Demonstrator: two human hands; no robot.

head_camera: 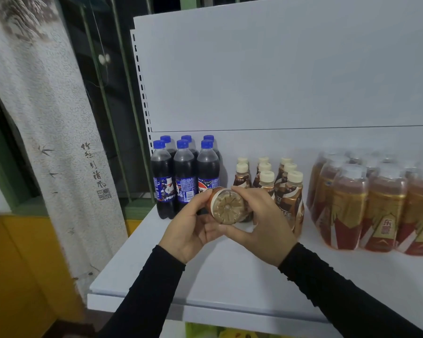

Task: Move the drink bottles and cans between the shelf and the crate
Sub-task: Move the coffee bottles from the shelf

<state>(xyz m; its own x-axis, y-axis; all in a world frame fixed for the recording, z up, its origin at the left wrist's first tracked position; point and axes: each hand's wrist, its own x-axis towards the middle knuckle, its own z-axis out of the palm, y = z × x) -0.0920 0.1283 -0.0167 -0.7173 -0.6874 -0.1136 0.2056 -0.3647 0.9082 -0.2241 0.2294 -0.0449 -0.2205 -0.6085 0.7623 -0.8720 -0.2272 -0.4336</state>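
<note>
I held a small brown plastic coffee-drink bottle [227,206] on its side above the white metal shelf [205,284], its ribbed base turned toward me and its long axis running away toward twelve o'clock, cap end hidden. My left hand [191,230] cupped it from eight o'clock, fingers curled around the lower side; my right hand [257,223] gripped it from three o'clock, thumb over the top. Just beyond, at one o'clock, stood the cluster of cream-capped coffee bottles [276,181] it seemed bound for, the right hand being nearer to them. At eleven o'clock stood six blue-capped dark cola bottles [183,174]; at three o'clock, shrink-wrapped packs of amber drink bottles [366,206]. The crate was out of view.
</note>
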